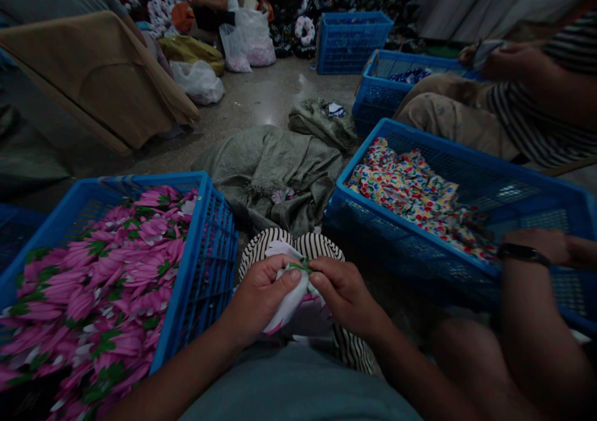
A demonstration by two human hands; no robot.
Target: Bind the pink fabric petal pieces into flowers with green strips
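White fabric (290, 293) sits pinched between left hand (263, 293) and right hand (347, 293).

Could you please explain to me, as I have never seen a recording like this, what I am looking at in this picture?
There is no machine here: the single picture comes from a camera worn on a person's head, looking forward and down. The left hand and right hand at bottom centre are the wearer's own. Together they hold a white, pink and green fabric piece above striped cloth. On the wearer's left, a blue crate holds pink and green pieces; on the right, another blue crate holds multicoloured patterned pieces. Between them, a grey-green sack lies on the floor. The wristband is on someone else's arm.
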